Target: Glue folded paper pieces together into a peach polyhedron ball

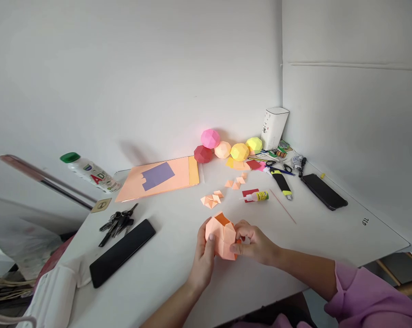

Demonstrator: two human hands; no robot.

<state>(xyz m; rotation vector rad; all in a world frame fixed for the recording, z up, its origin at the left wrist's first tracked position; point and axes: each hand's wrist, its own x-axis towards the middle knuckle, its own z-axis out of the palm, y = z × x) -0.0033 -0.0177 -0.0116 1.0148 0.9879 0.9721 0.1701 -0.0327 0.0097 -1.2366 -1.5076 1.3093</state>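
Orange paper shape point(222, 235) held btwn left hand point(203, 259) & right hand point(255, 243).

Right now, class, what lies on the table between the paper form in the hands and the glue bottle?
In the head view, bare white table separates the paper form from the glue bottle; the folded pieces sit off to the left.

- Home craft corner, likely a room desk: plain white table point(328, 237) pushed into a bare white wall corner.
- Paper-craft gear on it: row of folded paper balls in pink, red, peach and yellow point(226, 148), small folded peach paper pieces point(211, 200), peach card sheets point(158, 180), small glue bottle with yellow label point(256, 196), scissors point(277, 164).
- Personal items: bunch of dark keys point(119, 222), two black phones point(122, 252) point(323, 191), white plastic bottle with green cap point(89, 171).
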